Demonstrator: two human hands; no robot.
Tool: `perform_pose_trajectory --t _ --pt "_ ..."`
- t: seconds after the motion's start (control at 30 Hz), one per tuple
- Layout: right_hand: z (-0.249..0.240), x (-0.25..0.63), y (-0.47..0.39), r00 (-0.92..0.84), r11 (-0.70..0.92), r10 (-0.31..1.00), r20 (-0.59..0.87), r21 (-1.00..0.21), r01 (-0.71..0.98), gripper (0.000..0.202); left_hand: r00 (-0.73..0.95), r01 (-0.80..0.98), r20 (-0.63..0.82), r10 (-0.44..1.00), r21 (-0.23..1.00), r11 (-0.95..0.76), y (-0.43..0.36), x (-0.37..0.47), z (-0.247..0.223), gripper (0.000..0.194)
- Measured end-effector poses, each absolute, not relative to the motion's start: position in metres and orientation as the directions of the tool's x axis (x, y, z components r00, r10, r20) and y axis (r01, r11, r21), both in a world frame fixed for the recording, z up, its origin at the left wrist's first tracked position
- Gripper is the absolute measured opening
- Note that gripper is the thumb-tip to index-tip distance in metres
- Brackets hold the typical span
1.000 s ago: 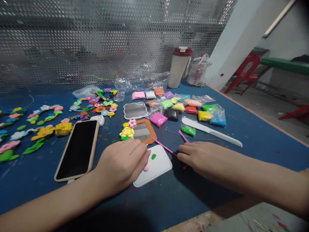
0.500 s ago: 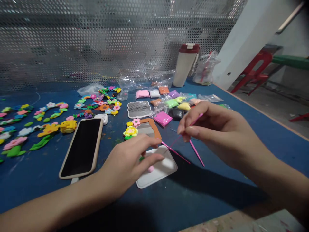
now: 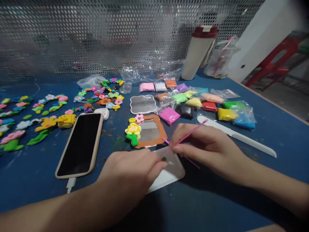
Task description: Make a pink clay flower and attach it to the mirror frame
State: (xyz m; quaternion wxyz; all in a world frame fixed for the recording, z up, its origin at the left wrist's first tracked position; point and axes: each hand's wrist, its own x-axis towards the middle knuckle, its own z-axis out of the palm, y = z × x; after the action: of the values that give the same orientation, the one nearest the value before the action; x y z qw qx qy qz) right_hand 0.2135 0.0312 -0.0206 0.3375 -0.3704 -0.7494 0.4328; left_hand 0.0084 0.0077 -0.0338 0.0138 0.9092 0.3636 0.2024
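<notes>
My left hand point(image 3: 135, 170) is closed in a pinch over the white board point(image 3: 175, 174), with a small dark green clay piece point(image 3: 163, 159) at its fingertips. Between thumb and fingers, my right hand point(image 3: 202, 145) grips a thin pink modelling tool point(image 3: 194, 130), whose lower tip reaches the green piece. A second pink tool point(image 3: 193, 163) lies beneath the right hand, partly covered by it. Just beyond the hands is a small mirror with a brown clay border point(image 3: 163, 130), decorated with a yellow clay flower point(image 3: 132, 129) and green leaves. My left hand hides part of the board.
A phone point(image 3: 80, 145) with a cable lies to the left, near several colourful clay pieces point(image 3: 48, 124). Several clay packets point(image 3: 170, 115) and a mesh-patterned plate point(image 3: 143, 104) lie behind. A white plastic knife point(image 3: 251, 138) is at right; a tumbler point(image 3: 199, 53) stands at the back.
My right hand has come down and left with the pink tool, meeting my left hand. The left fingers have closed on the green clay piece. The view has shifted, uncovering the knife and more packets.
</notes>
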Motion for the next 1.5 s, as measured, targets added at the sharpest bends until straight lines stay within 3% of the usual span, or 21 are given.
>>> perform_pose_trajectory --t 0.13,0.3,0.63,0.8,1.5 --pt "-0.035 0.219 0.041 -0.477 0.270 0.871 0.115 -0.924 0.270 0.012 0.697 0.614 0.471 0.541 -0.002 -0.789 -0.011 0.010 -0.050 0.029" --pt "-0.052 0.220 0.047 -0.559 0.226 0.827 0.052 -0.942 0.247 0.014 0.814 0.485 0.440 0.378 -0.160 -0.860 -0.014 0.014 -0.060 0.025" --pt "-0.059 0.217 0.044 -0.542 0.139 0.840 -0.016 -0.960 0.243 0.014 0.754 0.593 0.430 0.497 -0.118 -0.797 -0.017 0.012 -0.062 0.021" --pt "-0.062 0.218 0.045 -0.580 0.227 0.814 0.037 -0.939 0.258 0.016 0.706 0.613 0.523 0.478 -0.113 -0.782 -0.014 0.017 -0.068 0.018" --pt "-0.063 0.218 0.046 -0.595 0.407 0.782 0.182 -0.874 0.267 0.012 0.731 0.598 0.456 0.508 -0.070 -0.798 -0.014 0.014 -0.068 0.020"
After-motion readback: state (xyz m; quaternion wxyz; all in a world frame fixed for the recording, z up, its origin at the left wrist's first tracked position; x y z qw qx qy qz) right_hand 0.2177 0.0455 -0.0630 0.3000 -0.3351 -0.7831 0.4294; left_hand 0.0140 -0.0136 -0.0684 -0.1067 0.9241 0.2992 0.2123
